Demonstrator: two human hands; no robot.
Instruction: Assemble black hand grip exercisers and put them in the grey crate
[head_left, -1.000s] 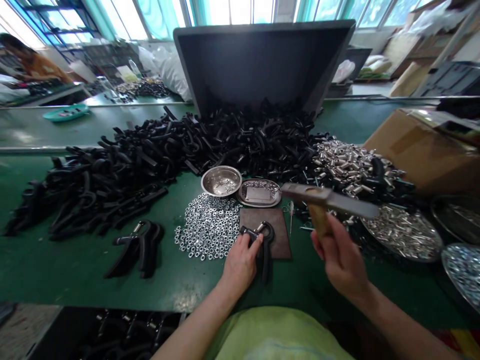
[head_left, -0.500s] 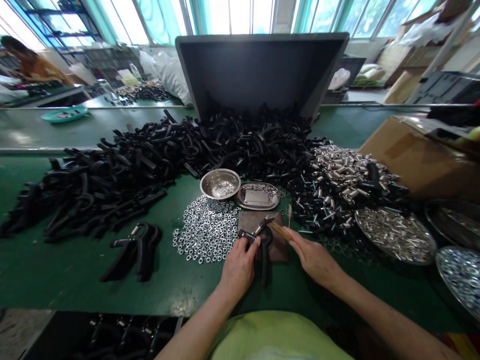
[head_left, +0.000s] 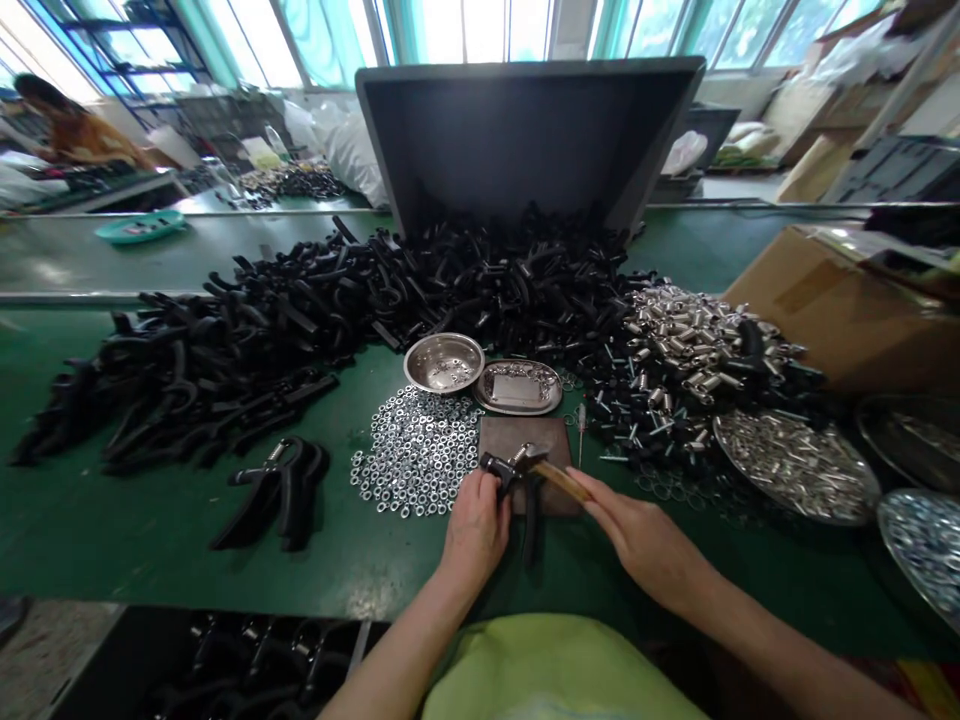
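My left hand (head_left: 474, 528) is closed on a black hand grip exerciser (head_left: 530, 525) with a metal spring, holding it over a flat brown-grey block (head_left: 541, 432). In my right hand (head_left: 645, 540) is the wooden handle of a hammer (head_left: 561, 481); its head is at the exerciser, beside the spring, but whether they touch I cannot tell. Loose metal nuts (head_left: 416, 450) lie spread just left of my left hand. Farther left rests a pair of black hand grip exercisers (head_left: 281, 490), overlapping. A thin screwdriver (head_left: 581, 425) lies right of the block.
A steel bowl (head_left: 444, 364) and an oval tray (head_left: 519, 388) stand behind the block. Black handles (head_left: 315, 310) are heaped across the bench before a tipped grey crate (head_left: 525, 140). Springs (head_left: 694, 340), a dish of metal pins (head_left: 795, 465) and a cardboard box (head_left: 817, 295) occupy the right.
The hammer head has come down toward the exerciser near its spring. My left thumb has shifted back from the spring, and the whole view has moved slightly.
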